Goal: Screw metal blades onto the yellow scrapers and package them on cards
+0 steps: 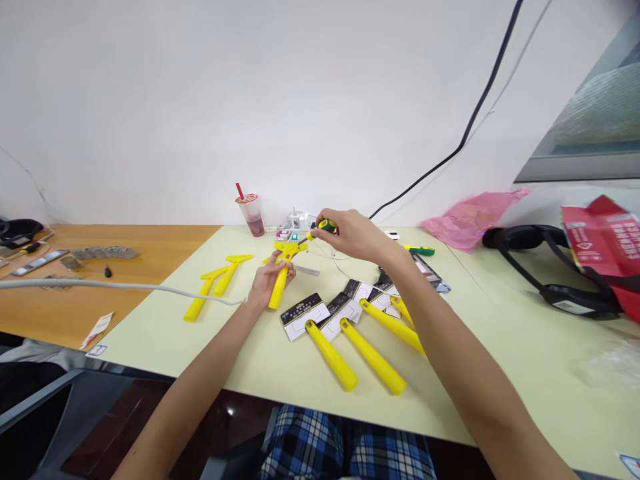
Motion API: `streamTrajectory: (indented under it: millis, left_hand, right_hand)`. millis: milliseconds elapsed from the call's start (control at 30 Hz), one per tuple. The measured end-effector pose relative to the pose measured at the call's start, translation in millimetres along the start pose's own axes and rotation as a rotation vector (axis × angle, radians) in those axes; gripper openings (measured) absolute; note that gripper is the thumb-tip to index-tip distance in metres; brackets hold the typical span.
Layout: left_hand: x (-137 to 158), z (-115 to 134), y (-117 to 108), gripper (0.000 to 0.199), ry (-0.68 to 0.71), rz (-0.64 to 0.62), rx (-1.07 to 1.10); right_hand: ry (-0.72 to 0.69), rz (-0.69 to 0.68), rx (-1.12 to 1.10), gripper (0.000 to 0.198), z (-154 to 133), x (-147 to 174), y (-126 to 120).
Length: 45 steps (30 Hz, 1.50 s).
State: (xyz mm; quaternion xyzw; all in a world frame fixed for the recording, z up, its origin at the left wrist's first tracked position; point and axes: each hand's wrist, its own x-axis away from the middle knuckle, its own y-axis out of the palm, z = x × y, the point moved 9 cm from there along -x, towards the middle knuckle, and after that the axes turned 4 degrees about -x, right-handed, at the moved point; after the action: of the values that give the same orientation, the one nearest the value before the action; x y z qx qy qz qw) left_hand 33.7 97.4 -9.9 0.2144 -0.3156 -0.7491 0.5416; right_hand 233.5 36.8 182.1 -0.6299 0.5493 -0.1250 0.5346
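My left hand [267, 280] is closed around a yellow scraper [280, 287], its wide head pointing away from me. In my right hand [350, 232] is a screwdriver [326, 226] with a green and yellow handle. Its shaft slants down to the scraper's head; whether the tip sits in a screw is too small to tell. Left of my left hand lie two more yellow scrapers [230, 275]. Several loose yellow handles [333, 357] lie to the right, their far ends over black and white packaging cards [305, 315]. A thin metal strip [307, 271] rests just beyond the left hand.
A drink cup [253, 217] with a red straw stands near the wall. A green-handled tool [420, 251], a pink plastic bag [470, 217] and a black headset [550, 267] lie to the right. A white cable [150, 287] crosses at left, over the orange-brown table [165, 237].
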Motion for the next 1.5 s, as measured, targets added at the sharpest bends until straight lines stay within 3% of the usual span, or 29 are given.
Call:
streamTrajectory:
  millis: [800,1500]
  left_hand:
    - [0,-3,0,0.058,-0.018,0.006,-0.029]
    - [2,-11,9,0.041,-0.113,-0.016,-0.042]
  right_hand:
    - [0.038,-0.077,0.066,0.028,-1,0,10]
    - [0.031,-0.094,0.093,0.027,6,-1,13]
